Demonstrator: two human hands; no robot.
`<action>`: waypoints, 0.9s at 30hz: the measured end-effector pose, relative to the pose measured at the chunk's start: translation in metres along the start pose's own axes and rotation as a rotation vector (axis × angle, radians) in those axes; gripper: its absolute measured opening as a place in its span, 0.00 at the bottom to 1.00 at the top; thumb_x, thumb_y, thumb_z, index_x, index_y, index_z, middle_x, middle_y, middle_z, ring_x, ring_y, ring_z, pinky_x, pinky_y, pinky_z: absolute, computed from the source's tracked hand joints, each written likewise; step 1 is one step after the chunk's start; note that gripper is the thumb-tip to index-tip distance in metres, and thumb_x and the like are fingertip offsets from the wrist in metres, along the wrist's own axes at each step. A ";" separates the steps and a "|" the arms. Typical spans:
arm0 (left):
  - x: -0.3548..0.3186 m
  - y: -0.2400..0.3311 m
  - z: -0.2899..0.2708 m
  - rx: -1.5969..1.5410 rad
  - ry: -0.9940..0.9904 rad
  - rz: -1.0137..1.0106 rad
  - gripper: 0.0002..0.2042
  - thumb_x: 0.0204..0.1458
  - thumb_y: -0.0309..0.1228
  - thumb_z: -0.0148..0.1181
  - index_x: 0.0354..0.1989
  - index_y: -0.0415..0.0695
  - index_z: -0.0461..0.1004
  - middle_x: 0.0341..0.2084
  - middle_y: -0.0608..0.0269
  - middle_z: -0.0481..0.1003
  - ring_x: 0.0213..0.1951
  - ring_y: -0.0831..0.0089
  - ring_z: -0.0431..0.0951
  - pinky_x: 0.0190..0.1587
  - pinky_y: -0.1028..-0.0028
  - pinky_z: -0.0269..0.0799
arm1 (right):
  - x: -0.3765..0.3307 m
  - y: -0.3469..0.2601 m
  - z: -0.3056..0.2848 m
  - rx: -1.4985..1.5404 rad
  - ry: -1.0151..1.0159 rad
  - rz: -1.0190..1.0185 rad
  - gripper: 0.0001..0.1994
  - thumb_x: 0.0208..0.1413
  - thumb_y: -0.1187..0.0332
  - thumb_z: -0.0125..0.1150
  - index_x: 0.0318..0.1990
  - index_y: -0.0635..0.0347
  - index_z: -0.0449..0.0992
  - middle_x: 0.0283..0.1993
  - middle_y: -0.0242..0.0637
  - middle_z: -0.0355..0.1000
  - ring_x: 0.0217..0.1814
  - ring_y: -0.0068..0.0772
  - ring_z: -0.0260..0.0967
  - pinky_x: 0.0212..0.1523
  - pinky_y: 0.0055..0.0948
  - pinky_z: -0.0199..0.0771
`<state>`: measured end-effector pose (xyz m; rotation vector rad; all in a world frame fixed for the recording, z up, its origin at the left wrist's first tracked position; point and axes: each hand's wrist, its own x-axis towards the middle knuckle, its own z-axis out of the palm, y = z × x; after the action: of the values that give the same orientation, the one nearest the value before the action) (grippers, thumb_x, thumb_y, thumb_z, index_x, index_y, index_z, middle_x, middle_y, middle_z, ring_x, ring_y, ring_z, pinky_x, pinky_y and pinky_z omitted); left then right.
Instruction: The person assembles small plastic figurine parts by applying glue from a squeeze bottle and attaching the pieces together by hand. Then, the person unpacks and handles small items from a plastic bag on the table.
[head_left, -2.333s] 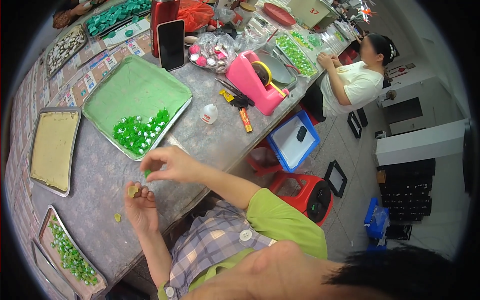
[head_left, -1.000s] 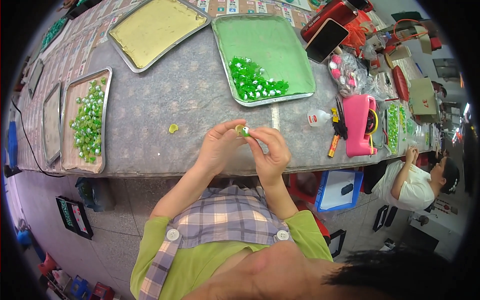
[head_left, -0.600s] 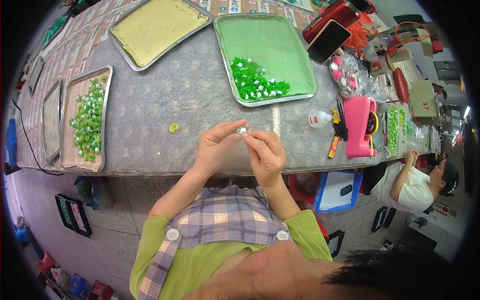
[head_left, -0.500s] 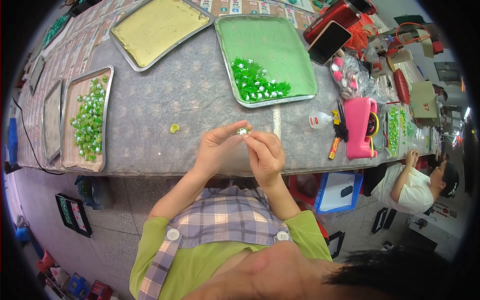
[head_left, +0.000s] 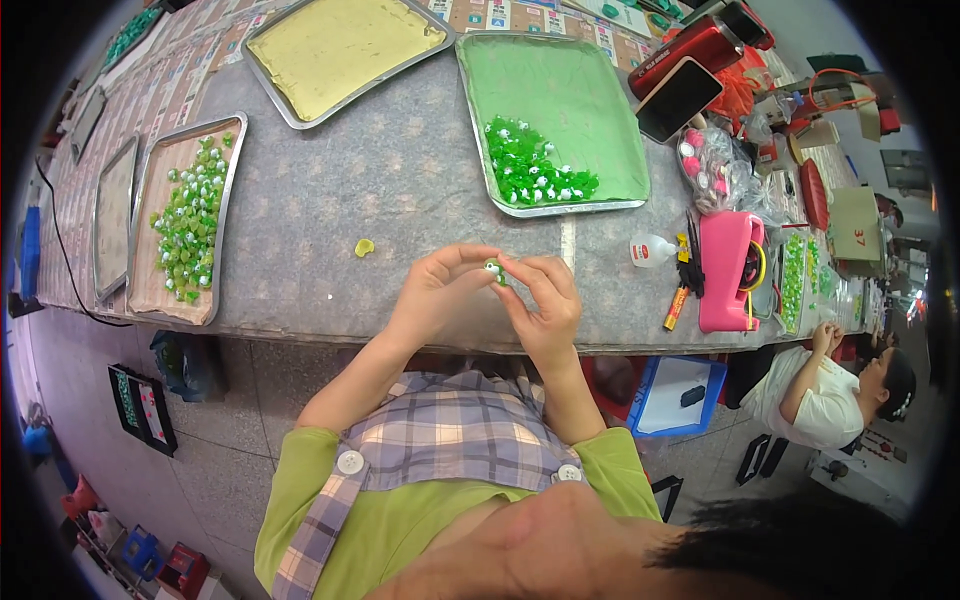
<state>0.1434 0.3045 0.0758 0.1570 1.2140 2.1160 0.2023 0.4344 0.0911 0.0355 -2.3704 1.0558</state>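
Note:
Between my fingertips, just above the table's near edge, is a small green-and-white figure (head_left: 495, 270). My left hand (head_left: 437, 290) pinches it from the left, and my right hand (head_left: 544, 297) grips it from the right with thumb and fingers. Beyond the hands lies a green-lined tray (head_left: 560, 90) with a heap of similar green-and-white pieces (head_left: 530, 170) in its near left corner. Off to the left, a tray with a brownish lining (head_left: 150, 270) holds many yellow-green and white pieces (head_left: 190, 220). A single yellowish piece (head_left: 365, 247) rests on the cloth left of my hands.
A tray lined in yellow (head_left: 340, 50) lies at the back. Toward the right are a small white bottle (head_left: 652, 250), a pink tape dispenser (head_left: 728, 270), a dark phone (head_left: 680, 99) and a bag of pink and white pieces (head_left: 715, 175). Another person (head_left: 815, 390) sits farther right.
The small figure has turned between my fingers, and my right fingers have shifted their hold on it. The whole view has swung slightly, moving the table's things rightward in the picture.

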 end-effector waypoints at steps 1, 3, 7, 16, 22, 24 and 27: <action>0.000 -0.002 -0.006 0.092 0.002 0.012 0.12 0.45 0.21 0.50 0.40 0.38 0.69 0.34 0.62 0.72 0.38 0.81 0.69 0.41 0.81 0.64 | 0.000 0.000 0.002 -0.011 -0.013 -0.009 0.15 0.31 0.77 0.62 0.34 0.59 0.73 0.29 0.35 0.66 0.29 0.33 0.63 0.29 0.26 0.63; -0.001 -0.005 -0.014 0.188 0.018 0.031 0.10 0.45 0.22 0.51 0.38 0.37 0.70 0.32 0.63 0.73 0.36 0.81 0.70 0.40 0.82 0.64 | 0.001 0.000 0.005 -0.009 -0.033 -0.028 0.15 0.31 0.76 0.62 0.34 0.59 0.73 0.29 0.35 0.66 0.29 0.34 0.63 0.28 0.27 0.63; 0.001 -0.008 -0.021 0.298 0.068 0.005 0.09 0.45 0.24 0.53 0.35 0.36 0.71 0.29 0.63 0.73 0.33 0.81 0.71 0.37 0.82 0.65 | 0.002 0.001 0.010 -0.068 -0.062 -0.071 0.15 0.31 0.76 0.62 0.33 0.59 0.73 0.27 0.35 0.66 0.28 0.34 0.63 0.27 0.27 0.63; -0.018 0.000 -0.051 0.026 0.023 -0.074 0.09 0.46 0.27 0.53 0.36 0.38 0.70 0.29 0.66 0.72 0.32 0.81 0.70 0.36 0.83 0.65 | 0.011 -0.017 0.033 -0.046 -0.154 -0.173 0.14 0.32 0.76 0.61 0.33 0.60 0.72 0.28 0.36 0.66 0.29 0.36 0.63 0.28 0.29 0.63; -0.037 0.066 -0.112 0.595 0.493 0.239 0.07 0.45 0.26 0.53 0.35 0.42 0.71 0.27 0.70 0.71 0.31 0.84 0.68 0.35 0.83 0.63 | 0.047 -0.016 0.069 0.068 -0.386 -0.206 0.17 0.37 0.73 0.59 0.39 0.60 0.69 0.36 0.39 0.65 0.39 0.40 0.63 0.37 0.32 0.64; -0.049 0.099 -0.149 0.591 0.784 0.488 0.08 0.47 0.28 0.53 0.34 0.41 0.72 0.27 0.70 0.71 0.29 0.83 0.67 0.34 0.83 0.63 | 0.052 -0.006 0.084 0.063 -0.401 -0.198 0.17 0.38 0.72 0.58 0.41 0.60 0.68 0.38 0.40 0.65 0.41 0.41 0.62 0.39 0.32 0.64; -0.093 0.133 -0.252 1.060 1.181 0.520 0.12 0.44 0.33 0.55 0.35 0.39 0.72 0.28 0.61 0.72 0.31 0.75 0.69 0.35 0.77 0.64 | 0.053 -0.006 0.107 0.070 -0.512 -0.301 0.16 0.37 0.73 0.58 0.39 0.60 0.68 0.37 0.39 0.65 0.40 0.39 0.62 0.38 0.32 0.64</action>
<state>0.0427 0.0227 0.0621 -0.4363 3.1951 1.6216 0.1089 0.3656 0.0615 0.7451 -2.6497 1.0719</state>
